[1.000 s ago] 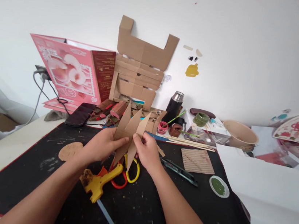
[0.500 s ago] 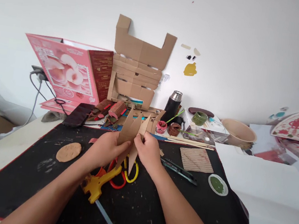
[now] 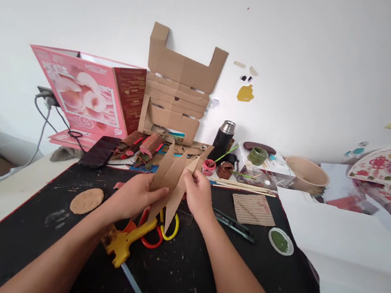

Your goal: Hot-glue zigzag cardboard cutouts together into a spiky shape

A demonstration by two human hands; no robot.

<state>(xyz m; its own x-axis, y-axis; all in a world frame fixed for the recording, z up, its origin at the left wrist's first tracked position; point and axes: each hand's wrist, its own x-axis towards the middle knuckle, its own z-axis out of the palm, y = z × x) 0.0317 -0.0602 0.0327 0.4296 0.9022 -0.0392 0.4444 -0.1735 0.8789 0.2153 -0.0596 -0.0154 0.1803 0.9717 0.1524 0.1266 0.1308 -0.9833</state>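
My left hand (image 3: 140, 196) is closed on a pointed piece of brown cardboard (image 3: 165, 175), its thumb lying across the front. On the right, my right hand (image 3: 196, 195) pinches a second cardboard strip (image 3: 174, 200) with pointed ends. The two pieces sit side by side and overlap; whether they are joined I cannot tell. Under them on the black mat lie scissors with yellow handles (image 3: 174, 232) and red handles (image 3: 153, 245), partly hidden. A yellow hot glue gun (image 3: 121, 246) with a glue stick (image 3: 136, 287) rests nearer to me.
A round tan disc (image 3: 86, 200) lies left on the black mat (image 3: 178, 279). To the right are a utility knife (image 3: 234, 226), corrugated cardboard (image 3: 253, 209) and a lid with green paint (image 3: 281, 241). Behind stand paint jars (image 3: 226, 170), a black flask (image 3: 223, 139) and a pink box (image 3: 90, 96).
My right hand has shifted slightly right and up along its cardboard strip, which now tilts more. My left hand still grips its piece. The view has moved a little.
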